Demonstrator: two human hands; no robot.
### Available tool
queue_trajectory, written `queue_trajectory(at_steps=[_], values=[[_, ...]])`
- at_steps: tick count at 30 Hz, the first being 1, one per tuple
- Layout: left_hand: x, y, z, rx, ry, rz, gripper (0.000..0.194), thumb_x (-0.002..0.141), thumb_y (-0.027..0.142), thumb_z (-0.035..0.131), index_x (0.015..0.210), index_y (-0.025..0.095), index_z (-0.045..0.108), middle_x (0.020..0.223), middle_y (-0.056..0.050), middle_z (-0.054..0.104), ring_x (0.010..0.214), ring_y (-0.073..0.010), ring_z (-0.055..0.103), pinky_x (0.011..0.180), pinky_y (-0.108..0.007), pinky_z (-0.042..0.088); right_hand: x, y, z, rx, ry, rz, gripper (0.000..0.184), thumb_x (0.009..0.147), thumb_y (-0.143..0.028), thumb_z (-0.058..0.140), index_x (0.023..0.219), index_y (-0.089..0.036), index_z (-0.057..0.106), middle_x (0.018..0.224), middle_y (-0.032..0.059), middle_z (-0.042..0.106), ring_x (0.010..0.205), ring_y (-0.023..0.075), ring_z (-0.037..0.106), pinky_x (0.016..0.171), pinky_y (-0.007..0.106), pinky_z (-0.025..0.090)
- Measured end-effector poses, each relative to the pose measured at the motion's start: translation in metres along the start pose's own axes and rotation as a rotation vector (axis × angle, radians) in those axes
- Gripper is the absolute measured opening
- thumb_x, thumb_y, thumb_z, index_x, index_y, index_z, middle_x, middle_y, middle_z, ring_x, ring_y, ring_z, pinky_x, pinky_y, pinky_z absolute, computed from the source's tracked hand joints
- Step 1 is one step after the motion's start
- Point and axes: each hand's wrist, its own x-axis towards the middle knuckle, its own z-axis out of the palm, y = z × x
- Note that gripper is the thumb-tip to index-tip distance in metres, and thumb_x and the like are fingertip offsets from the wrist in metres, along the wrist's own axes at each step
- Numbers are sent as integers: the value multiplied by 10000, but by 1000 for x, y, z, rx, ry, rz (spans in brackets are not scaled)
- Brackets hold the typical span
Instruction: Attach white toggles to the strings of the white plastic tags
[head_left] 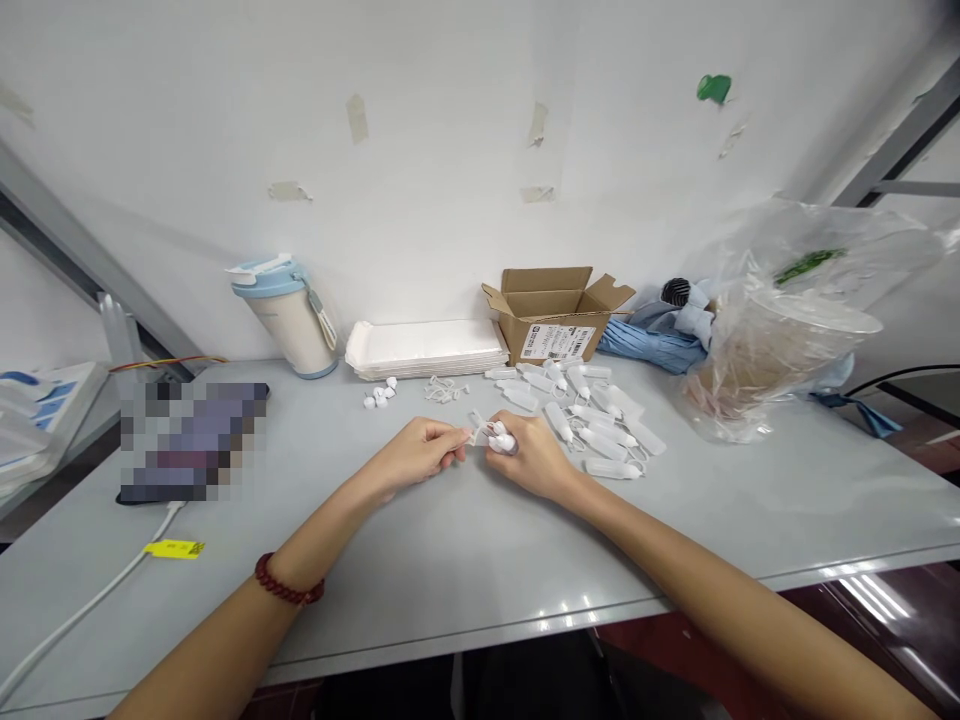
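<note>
Left hand (424, 455) pinched small white strip (475, 437), fingertips closed; strip lay rightward, between hands, long axis unclear. Right hand (534, 455) curled around white plastic pieces (502, 440).

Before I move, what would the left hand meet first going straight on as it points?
Likely the small white pieces held in the right hand, just past the translucent piece at the left hand; depth is unclear from this one view.

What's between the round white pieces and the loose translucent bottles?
Head view: a small cluster of thin white pieces on the table.
</note>
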Motion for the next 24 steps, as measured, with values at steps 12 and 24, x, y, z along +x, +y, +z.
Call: queue_trajectory(at_steps=[12, 24], values=[[6, 0, -2, -538, 177, -185, 389, 757, 368, 519, 451, 132, 476, 419, 38, 356, 324, -21, 222, 346, -184, 137, 0, 0, 0, -74, 13, 18, 75, 680, -182, 522, 754, -190, 512, 627, -11, 554, 569, 132, 484, 560, 227, 319], [-9, 14, -4, -445, 114, 52, 258, 737, 420, 606, 739, 164, 579, 603, 39, 444, 419, -46, 271, 381, -198, 186, 2, -2, -5, -196, -15, 118, 84, 730, -231, 543, 798, -193, 514, 685, 21, 611, 617, 159, 542, 550, 234, 306]])
